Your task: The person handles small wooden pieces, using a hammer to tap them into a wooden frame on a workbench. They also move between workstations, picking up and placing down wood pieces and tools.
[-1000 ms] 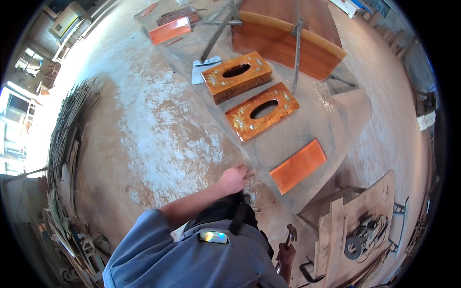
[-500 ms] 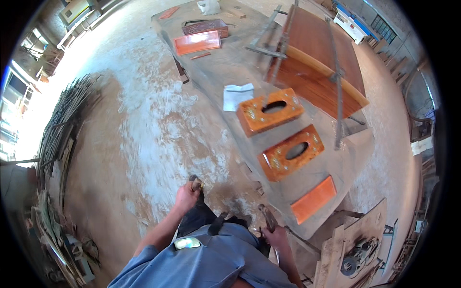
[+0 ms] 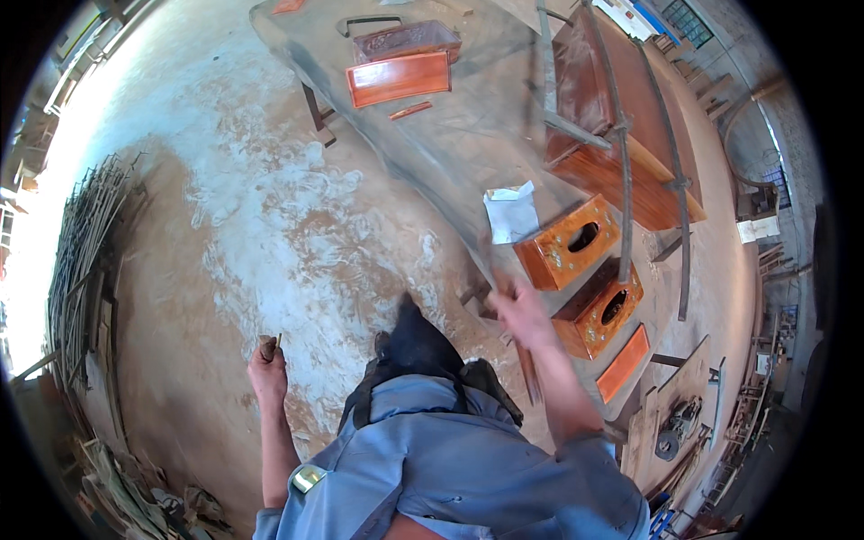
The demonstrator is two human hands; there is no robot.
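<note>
My left hand point(image 3: 268, 376), out over the floor, is closed around a small brown object point(image 3: 267, 346) with a thin yellowish piece beside it; its kind is unclear. Beside the table's near edge, my right hand point(image 3: 524, 315) is closed and smeared by motion. From it a long, brown wooden-handled tool point(image 3: 528, 373) slants down; its other end is too blurred to make out. Nearest that hand are two glossy orange-brown tissue boxes with oval openings, one farther box point(image 3: 567, 245) and one nearer box point(image 3: 605, 310). A crumpled white sheet point(image 3: 511, 214) lies beside the farther one.
The covered table point(image 3: 450, 153) also bears an orange panel point(image 3: 623, 363), a reddish tray point(image 3: 400, 79), a dark open box point(image 3: 409, 40) and a large clamped wooden panel point(image 3: 621, 180). A heap of thin rods point(image 3: 85, 243) lies at left. Boards point(image 3: 661, 414) stand at lower right.
My left hand has moved left, away from my body. My right hand has risen forward toward the table edge with its tool. The view has shifted, and I stand farther along the table.
</note>
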